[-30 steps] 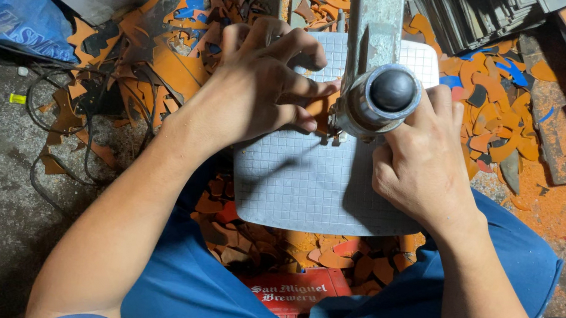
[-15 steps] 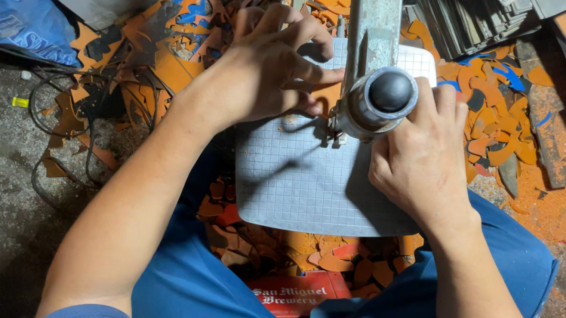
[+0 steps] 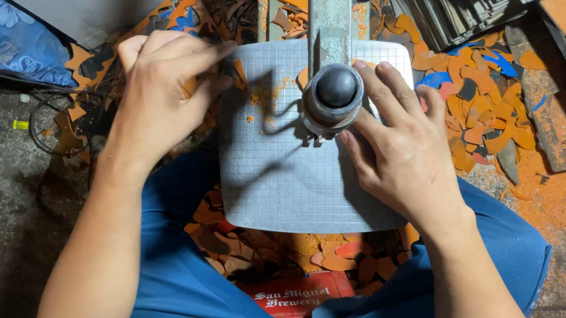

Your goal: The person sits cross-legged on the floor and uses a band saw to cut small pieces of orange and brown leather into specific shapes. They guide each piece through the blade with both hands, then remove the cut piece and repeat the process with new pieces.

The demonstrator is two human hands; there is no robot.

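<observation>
L hand (image 3: 158, 86) sits off the left edge of the grey gridded plate (image 3: 280, 174), fingers pinched on a small orange scrap (image 3: 191, 85) (partly hidden, can't tell shape). R hand (image 3: 401, 151) rests flat on the plate, fingers spread beside the machine's round dark knob (image 3: 336, 88), gripping nothing. Hands well apart. Orange/blue offcuts (image 3: 483, 92) piled w/ orange dust around the plate.

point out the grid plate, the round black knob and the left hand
grid plate (image 3: 286, 190), head view, on its bare lower middle
round black knob (image 3: 337, 87), head view, on the top of the dome
left hand (image 3: 157, 90), head view, on the back of the hand
</observation>
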